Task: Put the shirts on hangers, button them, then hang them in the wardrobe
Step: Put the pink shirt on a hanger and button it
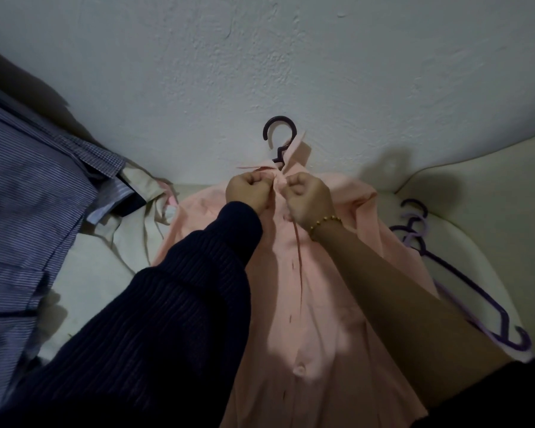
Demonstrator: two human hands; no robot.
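Observation:
A pink shirt [315, 304] lies front up on the bed, on a dark hanger whose hook [279, 131] sticks out past the collar against the wall. My left hand [249, 189] and my right hand [309, 196] meet just below the collar, each pinching one edge of the pink shirt's placket at the top button. The front below them lies open along the placket, with one pink button showing lower down. The hanger's shoulders are hidden inside the shirt.
A pile of blue striped shirts [34, 193] lies on the left of the bed [99, 282], with a beige garment [142, 193] beside it. Several purple hangers [445, 267] lie to the right of the pink shirt. A white wall [260, 57] stands right behind.

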